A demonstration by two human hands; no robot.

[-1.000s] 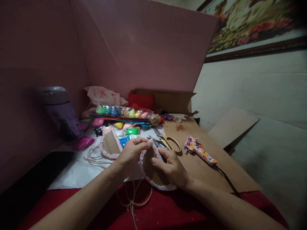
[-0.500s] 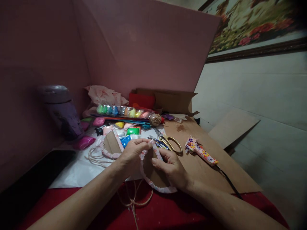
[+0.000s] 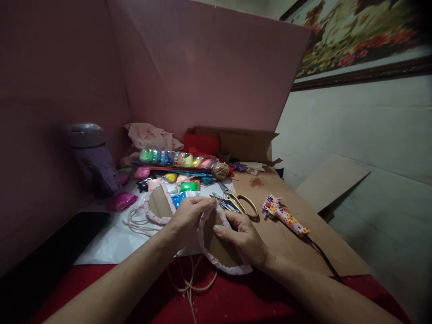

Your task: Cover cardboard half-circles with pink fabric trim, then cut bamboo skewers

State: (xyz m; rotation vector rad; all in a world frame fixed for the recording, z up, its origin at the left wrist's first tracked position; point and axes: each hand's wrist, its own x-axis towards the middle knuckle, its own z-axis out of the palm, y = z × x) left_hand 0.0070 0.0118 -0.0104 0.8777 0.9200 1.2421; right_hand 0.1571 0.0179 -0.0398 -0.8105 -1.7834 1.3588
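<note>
Between my two hands is a half-round cardboard piece (image 3: 219,245), its edge wrapped in pale pink printed fabric. My left hand (image 3: 189,218) pinches its upper corner between thumb and fingers. Along the right straight edge, my right hand (image 3: 245,236) grips it, thumb on the bare cardboard face and fingers behind. A second, similar fabric-edged cardboard piece (image 3: 159,203) lies on white paper left of my left hand. Loops of twine (image 3: 189,285) hang below my hands over the red cloth, and more twine (image 3: 137,223) lies on the paper. Where the lower twine attaches is hidden.
Gold-handled scissors (image 3: 248,206) lie just beyond my hands. A flower-patterned glue gun (image 3: 285,217) with a black cord rests on the cardboard sheet (image 3: 324,252) at right. Behind are packs of coloured clay (image 3: 175,158) and a twine ball (image 3: 220,170). A purple bottle (image 3: 96,164) stands left.
The whole view has shifted slightly right and down. Both hands keep their hold on the cardboard piece, with hardly any visible movement against it.
</note>
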